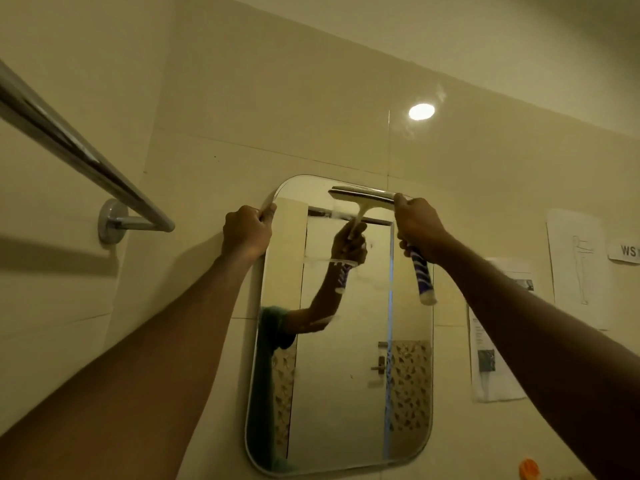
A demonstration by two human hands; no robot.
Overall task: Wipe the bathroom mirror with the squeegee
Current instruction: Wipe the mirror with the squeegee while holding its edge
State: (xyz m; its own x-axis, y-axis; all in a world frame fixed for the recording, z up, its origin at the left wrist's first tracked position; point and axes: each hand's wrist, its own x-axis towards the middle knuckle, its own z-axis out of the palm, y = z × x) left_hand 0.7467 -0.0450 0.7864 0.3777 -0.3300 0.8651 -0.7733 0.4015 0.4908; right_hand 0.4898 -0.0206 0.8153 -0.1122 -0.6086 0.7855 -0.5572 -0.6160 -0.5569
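Observation:
A rounded rectangular mirror [346,393] hangs on the beige tiled wall. My left hand [246,233] grips its upper left edge. My right hand [419,226] is closed around the blue-and-white handle [423,278] of a squeegee. The squeegee's pale blade [362,194] lies flat across the top of the glass, right of centre. In the mirror I see the reflected hand and handle, a door and a patterned wall. The squeegee's neck is hidden behind my right hand.
A chrome towel rail [86,161] juts out from the wall at the upper left, close to my left arm. Paper sheets [498,327] and a line drawing [578,268] are stuck to the wall at right, beside a "WS" label [627,251]. An orange object [529,469] sits at the bottom right.

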